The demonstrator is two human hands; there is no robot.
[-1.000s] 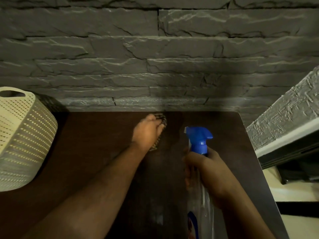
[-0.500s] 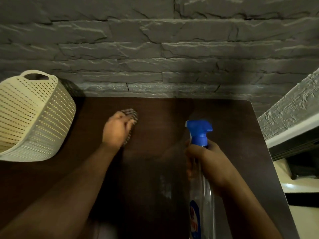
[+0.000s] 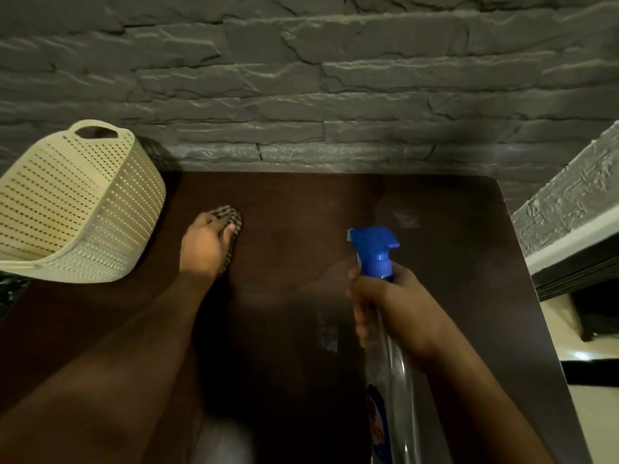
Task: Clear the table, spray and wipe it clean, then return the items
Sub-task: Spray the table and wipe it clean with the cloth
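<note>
My left hand [image 3: 204, 244] presses a dark checked cloth [image 3: 232, 222] flat onto the dark brown table [image 3: 301, 229], left of the middle; only the cloth's edge shows past my fingers. My right hand [image 3: 395, 306] grips the neck of a clear spray bottle [image 3: 390, 380] with a blue trigger head [image 3: 373, 247], held above the table's right half, nozzle pointing left. Faint wet patches [image 3: 405, 219] show on the wood near the nozzle and below it.
A cream perforated basket [image 3: 73, 202] sits at the table's left edge, close to my left hand. A grey stone wall [image 3: 301, 95] backs the table. At right stands a textured grey ledge [image 3: 569, 202] with a dark shelf and pale floor under it.
My left hand has slid the cloth leftward across the table, from the middle toward the basket. My right hand keeps the spray bottle in about the same place.
</note>
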